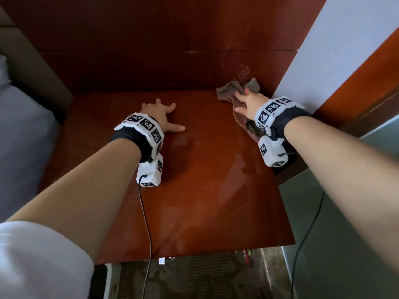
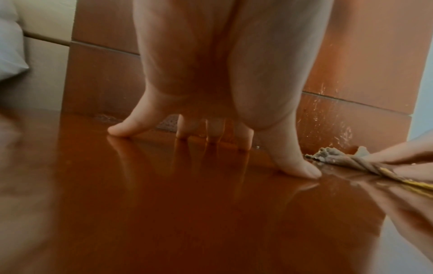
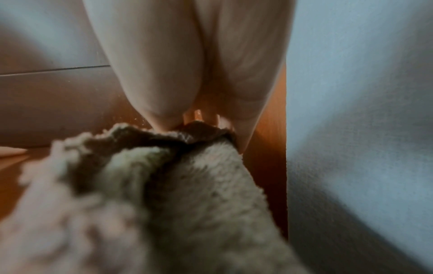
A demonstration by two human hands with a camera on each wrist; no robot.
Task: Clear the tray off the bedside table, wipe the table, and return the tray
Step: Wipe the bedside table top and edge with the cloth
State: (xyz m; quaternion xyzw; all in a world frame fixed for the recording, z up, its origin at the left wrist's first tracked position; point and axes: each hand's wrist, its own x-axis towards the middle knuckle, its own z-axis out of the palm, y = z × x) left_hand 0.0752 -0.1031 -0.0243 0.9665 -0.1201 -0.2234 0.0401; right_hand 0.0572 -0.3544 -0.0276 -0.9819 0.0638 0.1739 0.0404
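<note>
- Reddish-brown wood panelling [image 1: 151, 39] backs a glossy bedside bench [image 1: 205, 190] of the same colour; the tray is not in view in any of the three pictures.
- On the bench, at about 1 o'clock from its middle and tucked into the far right corner, lies a crumpled grey-brown cloth [image 1: 235, 91], with a yellow edge showing in the left wrist view [image 2: 351, 163].
- The right hand [image 1: 248, 104] lies on top of the cloth with fingers laid over it; the right wrist view shows the cloth [image 3: 187, 185] bunched under the palm [image 3: 187, 55], but whether the fingers clutch it or only press it I cannot tell.
- The left hand [image 1: 159, 115] is released, at about 11 o'clock from the bench's middle, fingers spread and fingertips [image 2: 302, 168] planted on the wood, well apart from the cloth in the head view.
- Both wrists carry white marker-covered bands with cables [image 1: 146, 212] trailing toward 6 o'clock.
- A pale wall [image 1: 334, 50] stands at 3 o'clock, a grey pillow [image 1: 21, 137] at 9 o'clock.
</note>
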